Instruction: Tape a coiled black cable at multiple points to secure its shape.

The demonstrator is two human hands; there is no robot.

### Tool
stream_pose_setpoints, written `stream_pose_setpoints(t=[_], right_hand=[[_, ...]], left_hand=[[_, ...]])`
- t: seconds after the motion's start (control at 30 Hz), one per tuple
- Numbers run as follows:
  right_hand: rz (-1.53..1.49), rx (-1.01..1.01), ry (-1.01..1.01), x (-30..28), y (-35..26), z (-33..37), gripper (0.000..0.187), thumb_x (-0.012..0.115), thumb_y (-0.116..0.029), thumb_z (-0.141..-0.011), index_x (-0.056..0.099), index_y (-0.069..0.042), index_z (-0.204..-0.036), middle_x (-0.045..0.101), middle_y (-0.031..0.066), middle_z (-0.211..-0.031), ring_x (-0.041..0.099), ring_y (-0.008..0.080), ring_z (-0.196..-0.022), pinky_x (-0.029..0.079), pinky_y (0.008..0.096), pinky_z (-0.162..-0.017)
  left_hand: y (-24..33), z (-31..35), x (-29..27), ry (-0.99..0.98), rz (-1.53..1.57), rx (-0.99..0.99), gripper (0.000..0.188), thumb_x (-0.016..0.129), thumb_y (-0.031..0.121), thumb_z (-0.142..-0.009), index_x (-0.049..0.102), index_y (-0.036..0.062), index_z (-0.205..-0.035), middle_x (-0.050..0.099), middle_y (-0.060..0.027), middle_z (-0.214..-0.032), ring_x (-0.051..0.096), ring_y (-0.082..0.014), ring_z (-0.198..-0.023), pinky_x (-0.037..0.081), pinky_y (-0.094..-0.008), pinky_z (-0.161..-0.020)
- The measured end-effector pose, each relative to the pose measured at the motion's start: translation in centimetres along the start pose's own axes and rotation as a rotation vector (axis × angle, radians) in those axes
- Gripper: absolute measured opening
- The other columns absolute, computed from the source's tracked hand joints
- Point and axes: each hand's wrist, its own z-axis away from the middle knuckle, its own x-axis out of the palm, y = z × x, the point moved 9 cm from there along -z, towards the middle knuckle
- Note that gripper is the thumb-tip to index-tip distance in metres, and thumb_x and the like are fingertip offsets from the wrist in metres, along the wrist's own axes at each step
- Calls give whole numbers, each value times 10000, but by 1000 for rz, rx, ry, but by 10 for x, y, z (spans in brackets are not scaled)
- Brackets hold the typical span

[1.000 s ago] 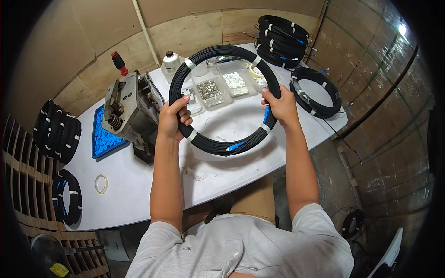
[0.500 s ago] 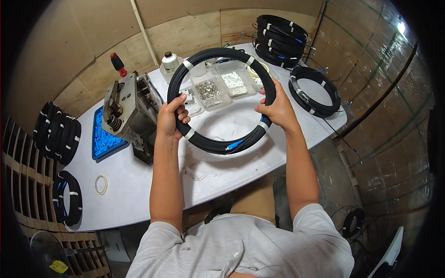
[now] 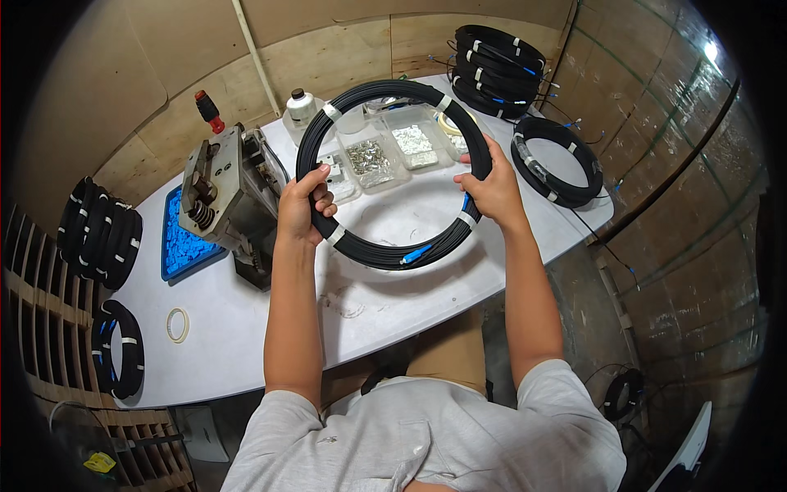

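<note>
A black cable coil [image 3: 373, 250], bound with several white tape bands, is held up over the white table [image 3: 377, 320]. My left hand [image 3: 305, 203] is closed round its left side, thumb on top. On the opposite side my right hand [image 3: 495, 187] grips the ring between thumb and fingers. A blue connector [image 3: 416, 254] lies along the coil's near edge, and another bit of blue shows just below my right hand. Behind the ring, partly covered by it, are clear plastic boxes [image 3: 373, 164] of small metal and white parts.
A metal press [image 3: 225, 193] stands at the left beside a blue tray [image 3: 170, 266] of blue pieces. More coils are stacked at the back right [image 3: 496, 74], with another coil [image 3: 557, 164] nearer. Coils [image 3: 98, 234] also sit at the left edge, near a tape roll [image 3: 178, 325].
The coil has shifted very slightly upward and tilted a little. Both hands keep their hold at the same places, the right one moving barely.
</note>
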Motion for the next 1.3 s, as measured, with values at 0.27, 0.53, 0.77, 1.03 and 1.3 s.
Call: stream_pose_setpoints(t=[0.27,0.53,0.77,1.03,1.3], right_hand=[[-337,266,106,3,15,-2,512,743,-100,-888,539,-12,-1349,632,35,-843,613,106,-595,520,257,-528],[-650,350,-12,17,28,-4,341,708,-70,-890,554,-19,-1191,541,5,-787,540,81,-591,568,282,-555],[-1024,178,111,6,15,2,351,635,-24,-896,519,-85,-1222,523,-1,-808,512,74,-629,601,345,-669],[-1103,66,295,1,11,-1,341,633,-22,-899,544,-91,-1221,491,-18,-748,498,88,-618,537,317,-659],[-1096,-43,350,-2,0,11,365,610,3,-877,526,-83,-1222,530,9,-763,497,95,-622,541,329,-653]], left_hand=[[-3,-4,3,-7,-54,-22,253,716,210,-922,544,163,-744,391,83,-583,399,-34,-446,335,-220,-414],[19,-19,12,-92,-94,-23,362,732,345,-930,667,34,-1102,550,12,-684,502,-82,-528,446,-244,-502],[37,-15,34,-156,56,279,719,357,595,-1032,524,9,-1414,571,-211,-1415,539,-347,-1320,406,-510,-1116],[-50,29,70,-372,-84,201,734,645,78,-950,207,34,-1537,601,-263,-1312,647,-364,-1184,518,-466,-1031],[-48,15,67,-72,-63,221,560,571,-28,-900,324,-10,-1403,664,-208,-1103,696,-304,-1008,570,-422,-943]])
